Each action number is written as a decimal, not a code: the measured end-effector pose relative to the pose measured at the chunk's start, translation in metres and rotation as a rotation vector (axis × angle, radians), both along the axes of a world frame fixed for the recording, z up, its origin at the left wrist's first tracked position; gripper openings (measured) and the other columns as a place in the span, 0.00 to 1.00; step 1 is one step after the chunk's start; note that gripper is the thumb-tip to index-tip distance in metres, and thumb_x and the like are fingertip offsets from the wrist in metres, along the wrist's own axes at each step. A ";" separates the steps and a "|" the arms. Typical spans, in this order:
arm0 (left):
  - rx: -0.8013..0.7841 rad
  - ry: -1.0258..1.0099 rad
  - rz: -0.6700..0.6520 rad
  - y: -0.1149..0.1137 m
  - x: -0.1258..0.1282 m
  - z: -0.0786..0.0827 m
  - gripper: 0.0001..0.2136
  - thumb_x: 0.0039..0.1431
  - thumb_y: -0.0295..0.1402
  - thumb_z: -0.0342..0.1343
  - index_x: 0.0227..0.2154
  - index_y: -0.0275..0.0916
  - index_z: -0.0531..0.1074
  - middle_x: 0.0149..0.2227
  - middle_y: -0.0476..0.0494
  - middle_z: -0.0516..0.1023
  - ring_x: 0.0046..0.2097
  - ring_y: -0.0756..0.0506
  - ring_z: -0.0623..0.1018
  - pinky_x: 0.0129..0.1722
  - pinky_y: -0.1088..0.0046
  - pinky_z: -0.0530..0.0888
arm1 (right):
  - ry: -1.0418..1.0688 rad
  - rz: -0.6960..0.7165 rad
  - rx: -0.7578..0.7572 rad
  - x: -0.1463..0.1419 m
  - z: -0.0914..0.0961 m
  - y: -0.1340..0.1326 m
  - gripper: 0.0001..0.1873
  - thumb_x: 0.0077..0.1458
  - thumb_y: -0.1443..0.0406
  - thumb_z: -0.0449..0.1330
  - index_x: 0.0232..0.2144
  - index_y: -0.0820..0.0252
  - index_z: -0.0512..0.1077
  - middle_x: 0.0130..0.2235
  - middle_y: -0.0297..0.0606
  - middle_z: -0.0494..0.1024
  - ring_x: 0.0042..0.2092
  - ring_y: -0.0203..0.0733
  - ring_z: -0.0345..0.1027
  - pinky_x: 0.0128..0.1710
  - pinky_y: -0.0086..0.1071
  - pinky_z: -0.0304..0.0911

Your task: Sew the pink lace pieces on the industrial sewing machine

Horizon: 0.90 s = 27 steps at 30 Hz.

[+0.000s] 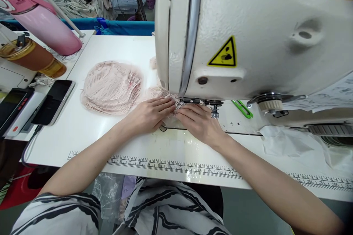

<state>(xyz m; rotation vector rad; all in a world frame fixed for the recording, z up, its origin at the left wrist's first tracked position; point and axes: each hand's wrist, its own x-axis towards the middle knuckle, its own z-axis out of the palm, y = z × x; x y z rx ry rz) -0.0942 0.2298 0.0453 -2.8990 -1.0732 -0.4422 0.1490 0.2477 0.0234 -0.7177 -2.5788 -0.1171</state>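
The lace fabric [110, 88] is pale pink. The sewing machine [248, 11] is off-white, its warning triangle [224, 54] yellow and black; the white shirt [165, 209] bears wavy black stripes.

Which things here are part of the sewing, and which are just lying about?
In use:
sewing machine
pale pink lace at left hand and right hand
lace pile, probably

Just lying about, apparently:
pink bottle
amber cup
phone
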 end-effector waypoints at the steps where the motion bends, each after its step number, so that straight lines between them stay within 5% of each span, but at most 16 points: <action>1: 0.011 0.002 0.001 0.000 0.000 0.000 0.21 0.65 0.25 0.49 0.60 0.34 0.71 0.59 0.38 0.76 0.63 0.40 0.73 0.64 0.59 0.73 | -0.008 -0.004 0.023 0.000 0.000 0.000 0.16 0.67 0.76 0.49 0.43 0.57 0.74 0.45 0.33 0.82 0.48 0.36 0.69 0.49 0.34 0.61; 6: 0.042 0.014 0.004 -0.001 0.001 -0.001 0.21 0.64 0.24 0.48 0.58 0.30 0.72 0.58 0.35 0.76 0.62 0.39 0.74 0.62 0.59 0.75 | -0.004 0.006 0.110 0.000 0.000 0.000 0.15 0.66 0.76 0.51 0.42 0.58 0.75 0.44 0.34 0.82 0.47 0.36 0.69 0.49 0.33 0.62; 14: 0.114 0.043 0.069 -0.010 0.012 -0.004 0.20 0.64 0.29 0.49 0.56 0.27 0.73 0.57 0.32 0.77 0.62 0.37 0.75 0.59 0.59 0.76 | 0.003 -0.030 -0.006 -0.001 0.000 0.002 0.13 0.69 0.67 0.50 0.41 0.56 0.76 0.41 0.38 0.80 0.46 0.39 0.69 0.46 0.34 0.62; 27: 0.123 0.046 0.149 -0.016 0.022 -0.009 0.21 0.66 0.32 0.51 0.58 0.27 0.72 0.58 0.30 0.76 0.62 0.35 0.74 0.57 0.57 0.77 | 0.063 -0.021 -0.052 0.001 -0.003 0.004 0.12 0.67 0.70 0.52 0.42 0.56 0.76 0.40 0.37 0.80 0.43 0.38 0.70 0.43 0.33 0.61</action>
